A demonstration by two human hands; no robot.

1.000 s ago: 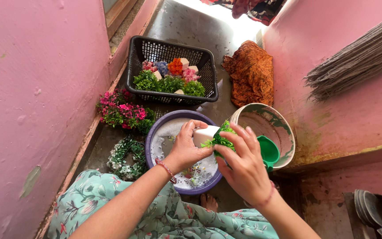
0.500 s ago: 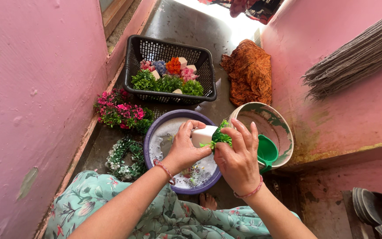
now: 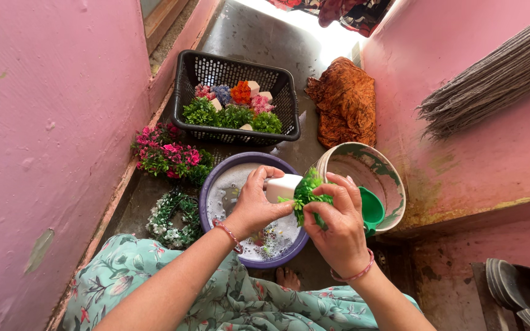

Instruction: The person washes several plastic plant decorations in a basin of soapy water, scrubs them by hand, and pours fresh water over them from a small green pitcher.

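Left hand [image 3: 254,205] closed around white pot [image 3: 282,187] of small plant, held over purple basin [image 3: 211,191] of soapy water. Right hand [image 3: 338,230] gripping green leaves [image 3: 307,191] with fingers curled. Bucket [image 3: 363,160] with green scoop [image 3: 372,209] just beside; black basket [image 3: 185,92] of more plants beyond.

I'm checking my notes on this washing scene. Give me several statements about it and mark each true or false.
1. The left hand holds the white pot of a small artificial plant. True.
2. The right hand touches the plant's green leaves. True.
3. The purple basin is dry. False: it holds foamy water.
4. The black basket is empty. False: it holds more little artificial plants.
5. A green scoop sits in the bucket. True.
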